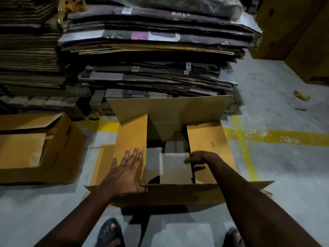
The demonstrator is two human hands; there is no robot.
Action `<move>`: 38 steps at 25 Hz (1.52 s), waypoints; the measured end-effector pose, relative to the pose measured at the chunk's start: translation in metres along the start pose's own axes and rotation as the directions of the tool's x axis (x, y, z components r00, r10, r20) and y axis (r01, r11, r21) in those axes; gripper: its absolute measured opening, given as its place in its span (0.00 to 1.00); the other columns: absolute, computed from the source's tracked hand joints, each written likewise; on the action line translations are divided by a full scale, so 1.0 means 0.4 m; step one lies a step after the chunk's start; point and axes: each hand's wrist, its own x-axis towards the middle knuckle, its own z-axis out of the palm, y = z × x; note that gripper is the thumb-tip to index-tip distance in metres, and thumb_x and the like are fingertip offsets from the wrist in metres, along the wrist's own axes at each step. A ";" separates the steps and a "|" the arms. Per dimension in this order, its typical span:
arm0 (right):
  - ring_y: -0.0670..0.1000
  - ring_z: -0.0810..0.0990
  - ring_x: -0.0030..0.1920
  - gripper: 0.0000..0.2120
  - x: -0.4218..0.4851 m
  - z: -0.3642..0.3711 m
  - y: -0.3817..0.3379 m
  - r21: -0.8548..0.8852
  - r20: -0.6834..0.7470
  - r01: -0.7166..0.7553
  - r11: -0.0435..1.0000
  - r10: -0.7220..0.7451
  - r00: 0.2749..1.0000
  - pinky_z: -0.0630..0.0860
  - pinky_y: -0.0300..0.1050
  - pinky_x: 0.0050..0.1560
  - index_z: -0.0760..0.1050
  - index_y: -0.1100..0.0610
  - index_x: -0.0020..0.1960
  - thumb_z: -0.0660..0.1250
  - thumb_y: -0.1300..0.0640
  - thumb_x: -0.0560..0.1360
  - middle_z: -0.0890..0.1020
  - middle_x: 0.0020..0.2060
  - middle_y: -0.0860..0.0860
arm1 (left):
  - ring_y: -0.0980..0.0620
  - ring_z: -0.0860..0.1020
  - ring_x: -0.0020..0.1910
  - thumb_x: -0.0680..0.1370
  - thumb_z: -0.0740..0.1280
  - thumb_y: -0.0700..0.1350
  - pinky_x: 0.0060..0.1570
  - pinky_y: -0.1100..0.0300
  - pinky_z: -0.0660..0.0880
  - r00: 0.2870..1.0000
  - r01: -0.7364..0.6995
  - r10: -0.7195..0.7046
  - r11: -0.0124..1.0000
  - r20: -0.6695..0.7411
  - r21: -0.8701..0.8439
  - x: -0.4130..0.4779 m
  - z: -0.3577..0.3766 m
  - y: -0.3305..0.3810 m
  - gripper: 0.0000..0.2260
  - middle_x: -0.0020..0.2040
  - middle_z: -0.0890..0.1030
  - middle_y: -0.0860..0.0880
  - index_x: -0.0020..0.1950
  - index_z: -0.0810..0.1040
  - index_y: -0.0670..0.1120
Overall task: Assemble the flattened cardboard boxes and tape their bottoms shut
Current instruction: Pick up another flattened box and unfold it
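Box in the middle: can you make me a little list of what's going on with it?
box: open, on the floor, no tape seen
left flap: folded in, left grip pressing flat on it
right flap: folded in, right grip curled round its inner edge
far flap: standing up
behind: stacks of flat cardboard
to the left: another box

Left flap [130,136]: plain orange-tan.
Right flap [208,138]: the same orange-tan, with one small dark smudge.
Far flap [169,107]: paler, dull brown, unprinted.
Near flap [178,193]: deeper brown, in shadow.
Second box [62,145]: orange-yellow, with a dark mark on its side.
Floor [277,172]: mottled grey.
Painted lines [284,138]: yellow, worn and patchy.
Flattened stacks [151,77]: dark brown and grey, their edges striped in thin layers.
Patch on upper stack [139,35]: magenta-purple.
Sandals [110,232]: dark blue-black.
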 end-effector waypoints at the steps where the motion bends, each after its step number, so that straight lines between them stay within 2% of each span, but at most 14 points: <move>1: 0.42 0.82 0.40 0.22 0.015 0.004 -0.008 -0.023 0.040 0.009 1.000 -0.008 0.999 0.76 0.36 0.34 0.76 0.58 0.62 0.71 0.46 0.73 0.82 0.50 0.54 | 0.47 0.31 0.75 0.66 0.62 0.74 0.73 0.38 0.41 1.000 0.012 -0.012 1.000 0.005 0.010 0.001 0.000 -0.002 0.57 0.74 0.25 0.52 0.73 0.25 0.52; 3: 0.53 0.77 0.62 0.30 0.035 -0.020 -0.068 -0.351 -0.070 0.049 0.935 -0.079 0.994 0.78 0.49 0.54 0.66 0.55 0.74 0.67 0.44 0.76 0.73 0.68 0.57 | 0.47 0.31 0.75 0.65 0.62 0.74 0.73 0.38 0.41 0.999 0.036 -0.036 0.999 0.011 0.024 -0.002 -0.004 0.000 0.57 0.74 0.25 0.51 0.74 0.26 0.51; 5: 0.58 0.58 0.77 0.37 0.032 -0.033 -0.174 -0.616 -0.170 0.192 0.764 -0.367 0.915 0.67 0.59 0.70 0.50 0.53 0.80 0.62 0.42 0.78 0.52 0.79 0.55 | 0.47 0.32 0.75 0.65 0.63 0.74 0.72 0.38 0.40 0.998 0.056 -0.056 0.998 0.001 0.028 -0.003 -0.008 0.005 0.57 0.75 0.27 0.51 0.75 0.27 0.50; 9: 0.56 0.44 0.79 0.35 -0.004 0.041 -0.395 -0.839 0.053 0.429 0.335 -0.733 0.678 0.54 0.65 0.73 0.43 0.47 0.80 0.58 0.43 0.80 0.42 0.80 0.49 | 0.45 0.32 0.76 0.66 0.62 0.73 0.71 0.36 0.38 0.997 0.062 -0.063 0.997 0.032 0.034 0.004 -0.019 0.012 0.56 0.76 0.29 0.49 0.76 0.31 0.48; 11: 0.57 0.49 0.79 0.28 0.024 0.107 -0.448 -0.911 0.200 0.378 0.164 -0.626 0.754 0.53 0.68 0.71 0.52 0.47 0.79 0.54 0.44 0.82 0.49 0.80 0.49 | 0.45 0.33 0.76 0.66 0.62 0.73 0.71 0.36 0.37 0.998 0.055 -0.056 0.998 0.037 0.033 0.003 -0.016 0.008 0.56 0.76 0.30 0.48 0.77 0.32 0.47; 13: 0.57 0.59 0.75 0.23 0.053 0.148 -0.457 -0.933 0.188 0.291 0.210 -0.404 0.895 0.54 0.70 0.70 0.63 0.50 0.75 0.52 0.44 0.82 0.64 0.75 0.51 | 0.45 0.34 0.76 0.66 0.62 0.74 0.70 0.37 0.36 0.997 0.076 -0.076 0.997 0.012 0.024 0.004 -0.014 -0.001 0.55 0.77 0.32 0.47 0.77 0.33 0.48; 15: 0.57 0.67 0.71 0.20 0.060 0.158 -0.436 -0.887 0.162 0.273 0.372 -0.303 0.939 0.57 0.69 0.69 0.69 0.50 0.71 0.54 0.45 0.82 0.72 0.69 0.53 | 0.44 0.35 0.77 0.65 0.59 0.76 0.69 0.36 0.35 0.989 0.139 -0.137 0.990 -0.057 0.034 0.013 -0.009 -0.010 0.55 0.77 0.33 0.47 0.76 0.32 0.49; 18: 0.57 0.75 0.64 0.20 0.031 0.092 -0.419 -0.588 0.033 0.362 0.723 -0.426 0.904 0.70 0.57 0.65 0.70 0.47 0.71 0.56 0.44 0.82 0.77 0.64 0.54 | 0.39 0.38 0.77 0.67 0.53 0.77 0.69 0.33 0.37 0.965 0.209 -0.202 0.977 -0.166 0.027 0.027 0.002 -0.010 0.52 0.78 0.36 0.43 0.73 0.26 0.49; 20: 0.58 0.77 0.62 0.22 -0.014 0.017 -0.397 -0.458 -0.162 0.403 0.792 -0.520 0.838 0.75 0.54 0.60 0.70 0.47 0.70 0.55 0.41 0.80 0.78 0.63 0.55 | 0.35 0.40 0.76 0.70 0.55 0.73 0.69 0.32 0.40 0.945 0.233 -0.229 0.972 -0.235 -0.009 0.033 0.020 0.002 0.49 0.78 0.37 0.41 0.72 0.26 0.49; 24: 0.58 0.73 0.65 0.29 -0.084 -0.058 -0.246 -0.361 -0.294 0.438 0.824 -0.546 0.784 0.73 0.58 0.60 0.70 0.51 0.71 0.54 0.35 0.77 0.75 0.67 0.54 | 0.33 0.44 0.76 0.74 0.56 0.69 0.69 0.32 0.45 0.928 0.256 -0.246 0.967 -0.279 -0.002 0.064 0.059 0.016 0.44 0.78 0.42 0.39 0.75 0.32 0.51; 28: 0.54 0.62 0.75 0.40 -0.129 -0.076 -0.083 -0.585 -0.285 0.327 0.742 -0.566 0.774 0.61 0.55 0.71 0.63 0.49 0.76 0.41 0.29 0.72 0.65 0.76 0.50 | 0.33 0.43 0.76 0.78 0.55 0.63 0.72 0.35 0.47 0.950 0.249 -0.241 0.968 -0.197 0.018 0.137 0.095 -0.016 0.38 0.78 0.41 0.39 0.78 0.36 0.52; 33: 0.60 0.53 0.77 0.34 -0.070 0.015 0.062 -0.735 -0.185 0.196 0.649 -0.470 0.863 0.58 0.64 0.71 0.44 0.44 0.79 0.58 0.40 0.80 0.47 0.80 0.55 | 0.31 0.41 0.75 0.79 0.52 0.63 0.69 0.33 0.55 0.949 0.315 -0.315 0.948 0.024 -0.042 0.147 0.265 -0.035 0.34 0.77 0.35 0.41 0.78 0.37 0.54; 36: 0.63 0.60 0.73 0.37 -0.022 0.051 0.083 -0.737 -0.128 0.141 0.661 -0.341 0.931 0.63 0.66 0.66 0.52 0.45 0.77 0.68 0.45 0.74 0.56 0.77 0.58 | 0.30 0.40 0.74 0.80 0.51 0.63 0.68 0.31 0.53 0.953 0.298 -0.297 0.954 0.065 -0.020 0.169 0.288 -0.042 0.33 0.77 0.34 0.42 0.77 0.36 0.56; 38: 0.60 0.66 0.69 0.31 0.006 0.012 0.032 -0.685 -0.324 0.119 0.719 -0.447 0.834 0.64 0.61 0.66 0.62 0.48 0.72 0.69 0.45 0.73 0.64 0.71 0.56 | 0.31 0.39 0.74 0.78 0.52 0.65 0.67 0.30 0.52 0.965 0.252 -0.252 0.968 0.070 0.012 0.190 0.276 -0.067 0.34 0.77 0.32 0.44 0.76 0.35 0.59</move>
